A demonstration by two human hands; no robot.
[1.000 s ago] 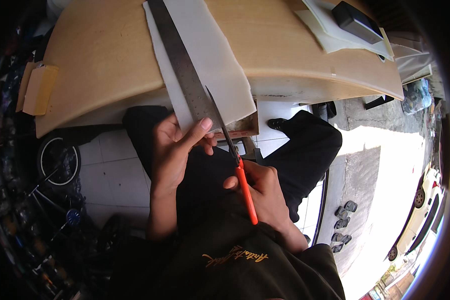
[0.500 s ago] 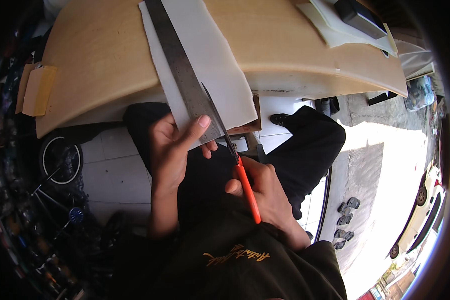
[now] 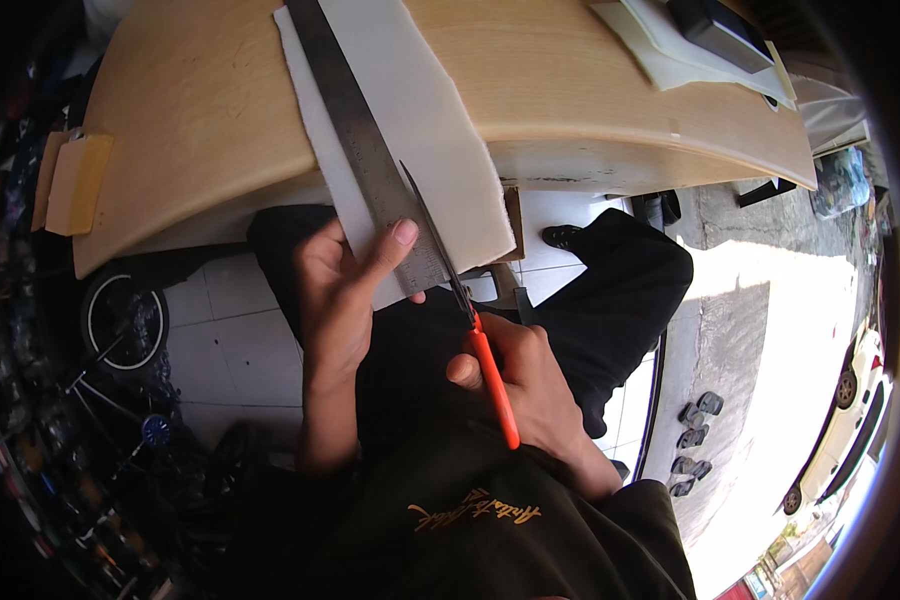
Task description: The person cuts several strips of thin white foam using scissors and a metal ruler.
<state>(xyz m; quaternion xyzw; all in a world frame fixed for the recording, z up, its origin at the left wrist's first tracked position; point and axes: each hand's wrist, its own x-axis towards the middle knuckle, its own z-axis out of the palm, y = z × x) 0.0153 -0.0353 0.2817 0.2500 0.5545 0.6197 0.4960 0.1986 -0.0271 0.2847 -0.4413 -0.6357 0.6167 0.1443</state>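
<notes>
A white, thick-looking sheet (image 3: 440, 130) with rough edges reaches from the table over its near edge toward me. Along it lies a long grey metal ruler (image 3: 355, 125). My left hand (image 3: 342, 300) is closed on their near ends, thumb pressed on top of the ruler and fingers underneath, mostly hidden by the sheet. In my right hand (image 3: 535, 380) is a pair of scissors (image 3: 492, 385) with orange handles. One dark blade shows on top of the sheet, close along the ruler's right side; the other blade is hidden.
The sheet rests on a curved wooden table (image 3: 200, 110). Toward the back right, a dark box (image 3: 720, 35) sits on pale sheets. A yellowish cardboard piece (image 3: 78, 183) is at the left edge. Below left stands a bicycle wheel (image 3: 125, 320); sandals (image 3: 692, 438) lie on the ground to the right.
My left thumb and the near end of the ruler have shifted slightly up and away from me. Fewer fingertips show below the sheet. The scissors have hardly moved.
</notes>
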